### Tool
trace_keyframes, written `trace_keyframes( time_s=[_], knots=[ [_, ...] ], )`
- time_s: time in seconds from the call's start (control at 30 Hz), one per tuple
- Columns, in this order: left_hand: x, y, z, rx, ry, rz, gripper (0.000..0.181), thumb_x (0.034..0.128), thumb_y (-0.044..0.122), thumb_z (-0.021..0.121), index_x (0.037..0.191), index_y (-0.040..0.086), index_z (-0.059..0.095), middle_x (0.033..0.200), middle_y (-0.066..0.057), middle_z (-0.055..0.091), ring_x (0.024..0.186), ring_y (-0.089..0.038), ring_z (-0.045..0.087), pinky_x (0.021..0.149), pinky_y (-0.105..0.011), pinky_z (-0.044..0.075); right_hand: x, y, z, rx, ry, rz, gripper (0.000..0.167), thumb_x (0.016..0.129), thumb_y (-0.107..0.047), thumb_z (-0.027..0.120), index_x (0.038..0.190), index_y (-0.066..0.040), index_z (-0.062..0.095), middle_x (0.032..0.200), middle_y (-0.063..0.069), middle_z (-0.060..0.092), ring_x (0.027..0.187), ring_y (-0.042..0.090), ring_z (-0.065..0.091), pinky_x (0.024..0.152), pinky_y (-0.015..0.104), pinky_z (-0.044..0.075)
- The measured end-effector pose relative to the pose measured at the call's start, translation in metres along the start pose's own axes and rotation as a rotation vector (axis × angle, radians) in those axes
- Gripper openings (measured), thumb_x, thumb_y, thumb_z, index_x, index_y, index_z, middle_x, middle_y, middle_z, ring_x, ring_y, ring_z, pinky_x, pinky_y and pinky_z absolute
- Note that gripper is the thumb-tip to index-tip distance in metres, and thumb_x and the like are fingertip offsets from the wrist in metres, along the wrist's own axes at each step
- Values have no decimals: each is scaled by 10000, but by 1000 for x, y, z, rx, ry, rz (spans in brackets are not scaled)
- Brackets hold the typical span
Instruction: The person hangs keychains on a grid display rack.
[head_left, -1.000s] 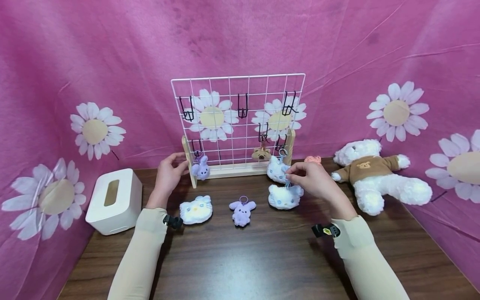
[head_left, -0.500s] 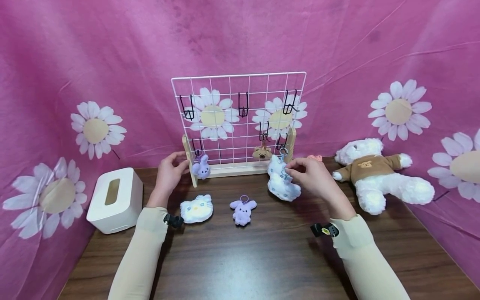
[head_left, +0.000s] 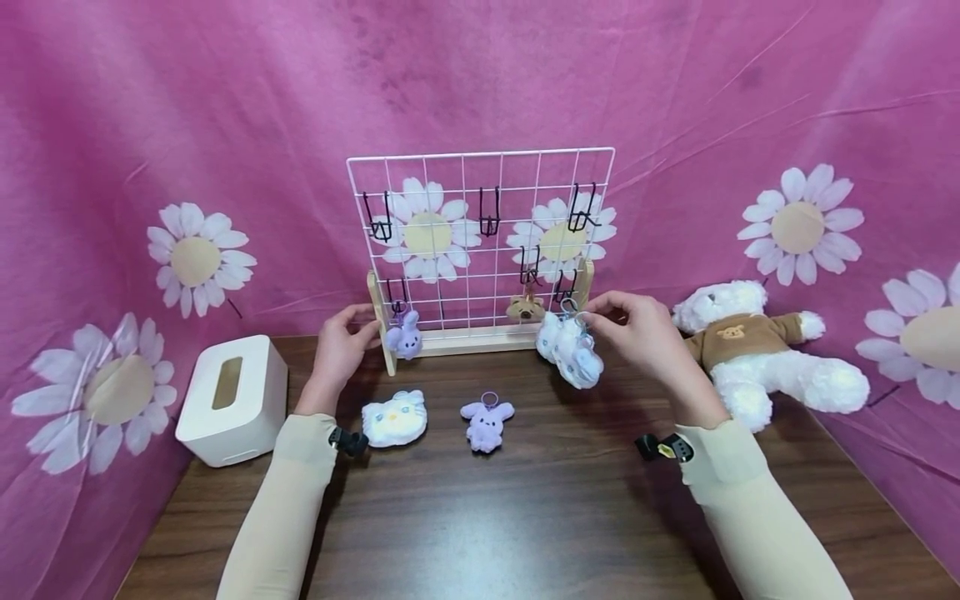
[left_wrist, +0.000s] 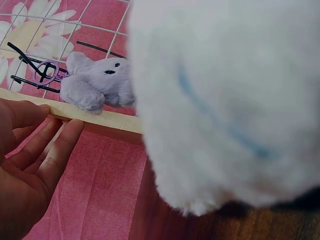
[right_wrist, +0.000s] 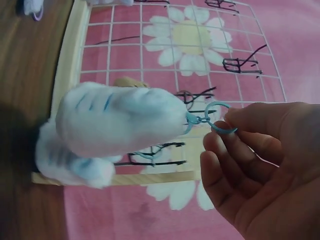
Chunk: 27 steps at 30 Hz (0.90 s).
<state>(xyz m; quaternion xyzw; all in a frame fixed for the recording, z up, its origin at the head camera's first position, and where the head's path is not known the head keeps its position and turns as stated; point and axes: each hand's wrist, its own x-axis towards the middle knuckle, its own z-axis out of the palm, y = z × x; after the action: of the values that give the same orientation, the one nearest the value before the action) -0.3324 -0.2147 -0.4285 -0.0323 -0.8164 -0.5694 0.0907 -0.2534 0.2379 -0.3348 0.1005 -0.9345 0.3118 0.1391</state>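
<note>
Plush (right_wrist: 122, 120) hangs by keyring (right_wrist: 216, 103) pinched in right fingers (right_wrist: 255, 118); left fingers (left_wrist: 61, 150) pinch wooden post (left_wrist: 106, 121)

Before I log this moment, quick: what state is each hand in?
Left hand: holding the pale wooden side post of the white wire-grid rack.
Right hand: pinching the round blue keyring of a white plush charm with blue stripes.

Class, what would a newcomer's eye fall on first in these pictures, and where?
Probably the vivid pink cloth with white daisies behind the table. In front stands a white wire grid, its left wooden post held by the left hand. At the grid's lower right, the right hand pinches the ring of a white plush.
</note>
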Motion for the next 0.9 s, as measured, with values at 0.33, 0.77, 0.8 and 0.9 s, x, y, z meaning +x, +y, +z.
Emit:
trace_keyframes(
  time_s=[0.33,0.77,0.8,0.9],
  knots=[
    [-1,-1,1,8,0,-17,386,1132,92,666,1506,-3,656,1386,-284,704,1210,-380,742,959,-344,724,17,-13,-29,36,43,-14,222,1073,-316,794,1150,-112,841,945,114,840,711,50,648,624,185,487],
    [0,0,1,6,7,-28,382,1130,87,669,1502,3,658,1377,-276,707,1200,-387,746,943,-330,725,42,-25,-54,164,108,11,226,1077,-260,788,1171,-58,822,899,-4,824,773,9,698,646,132,567],
    [0,0,1,6,6,-27,384,1130,88,668,1503,0,657,1378,-280,706,1200,-388,748,944,-328,726,44,-25,-55,175,111,15,231,1078,-263,787,1174,-55,818,883,-36,815,779,14,698,651,134,572],
    [0,-1,1,-3,7,-24,380,1126,80,672,1496,-7,658,1369,-285,707,1191,-388,748,941,-334,728,48,-27,-58,210,118,23,245,1079,-257,785,1189,-39,803,845,-113,788,781,14,703,663,132,590]
  ],
)
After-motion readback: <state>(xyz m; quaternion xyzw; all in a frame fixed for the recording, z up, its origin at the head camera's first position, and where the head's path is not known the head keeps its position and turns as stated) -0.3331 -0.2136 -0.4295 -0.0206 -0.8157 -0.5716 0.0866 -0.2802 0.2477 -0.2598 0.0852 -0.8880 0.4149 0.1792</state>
